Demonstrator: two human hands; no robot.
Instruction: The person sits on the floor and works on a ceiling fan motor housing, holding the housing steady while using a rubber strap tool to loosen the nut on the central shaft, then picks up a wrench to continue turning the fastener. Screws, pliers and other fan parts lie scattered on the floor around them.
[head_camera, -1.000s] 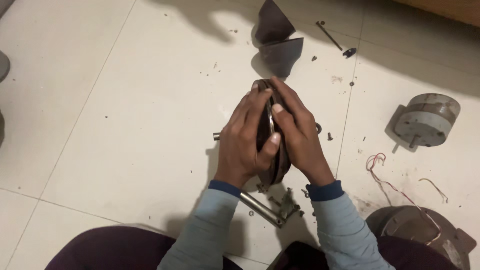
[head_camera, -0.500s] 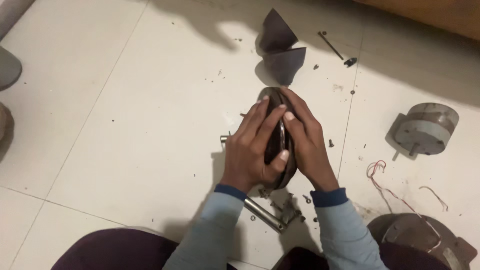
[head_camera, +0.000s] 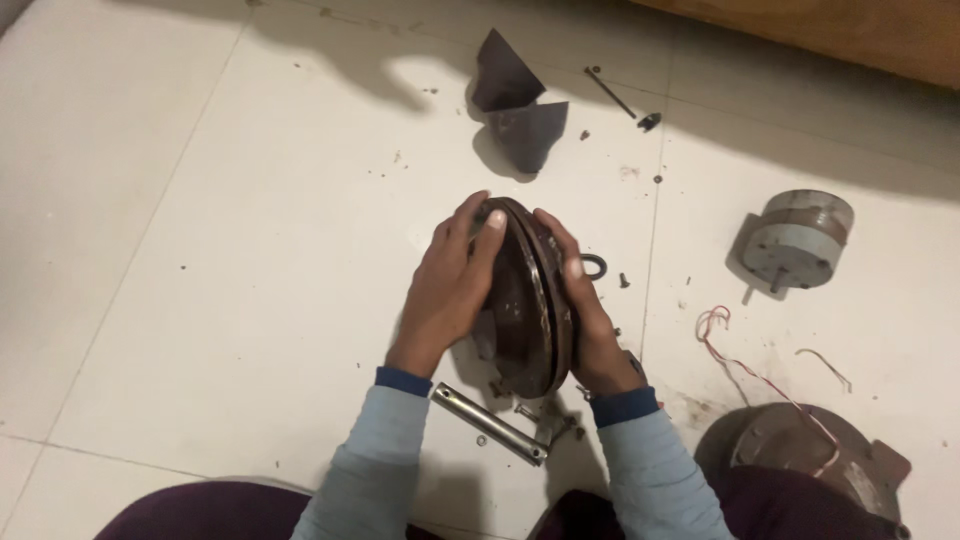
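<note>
A round, dark brown metal motor housing (head_camera: 525, 300) stands on its edge over the white tiled floor (head_camera: 200, 250), held between both hands. My left hand (head_camera: 450, 285) presses flat against its left face, fingers curled over the top rim. Against the right face lies my right hand (head_camera: 590, 320), with the thumb near the top. A seam runs around the housing's rim between two halves.
A metal tube (head_camera: 490, 425) and small screws lie just below the housing. Two dark folded sheets (head_camera: 515, 105) sit beyond it, with a long bolt (head_camera: 610, 92) nearby. A grey motor core (head_camera: 800, 240), red-white wires (head_camera: 745, 365) and another brown cover (head_camera: 810, 460) lie to the right.
The hands shifted on the housing: they moved apart to its two faces, showing more of the rim. The view shifted slightly.
</note>
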